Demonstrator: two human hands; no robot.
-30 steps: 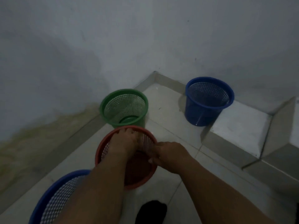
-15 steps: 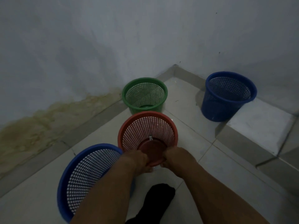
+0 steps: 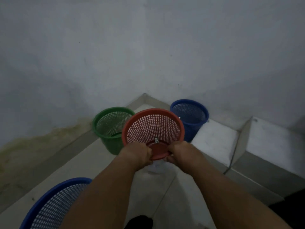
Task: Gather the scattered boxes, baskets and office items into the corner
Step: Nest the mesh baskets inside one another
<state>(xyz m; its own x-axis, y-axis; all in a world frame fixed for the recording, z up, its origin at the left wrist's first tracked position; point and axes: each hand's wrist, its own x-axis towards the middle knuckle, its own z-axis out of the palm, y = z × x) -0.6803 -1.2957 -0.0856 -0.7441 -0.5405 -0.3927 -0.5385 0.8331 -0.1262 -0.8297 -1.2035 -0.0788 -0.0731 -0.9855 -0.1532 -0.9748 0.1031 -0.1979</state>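
I hold a red mesh basket point(image 3: 153, 128) off the floor, tipped so its mouth faces the corner and its round base faces me. My left hand point(image 3: 137, 154) grips the left side of the base and my right hand point(image 3: 180, 153) grips the right side. Behind it a green mesh basket point(image 3: 109, 128) stands upright by the left wall. A blue mesh basket point(image 3: 193, 116) stands upright by the right wall, partly hidden by the red one. Another blue mesh basket point(image 3: 54, 205) sits at the bottom left, under my left forearm.
Two pale walls meet at the corner point(image 3: 144, 95) with a grey skirting. A raised white tiled step point(image 3: 217, 142) runs along the right wall. A yellowish stain point(image 3: 33, 146) marks the left wall. My dark foot point(image 3: 140, 221) shows at the bottom edge.
The red basket went from standing on the floor with my hands at its rim to being lifted, tipped mouth-forward and carried toward the corner, both hands now on its base.
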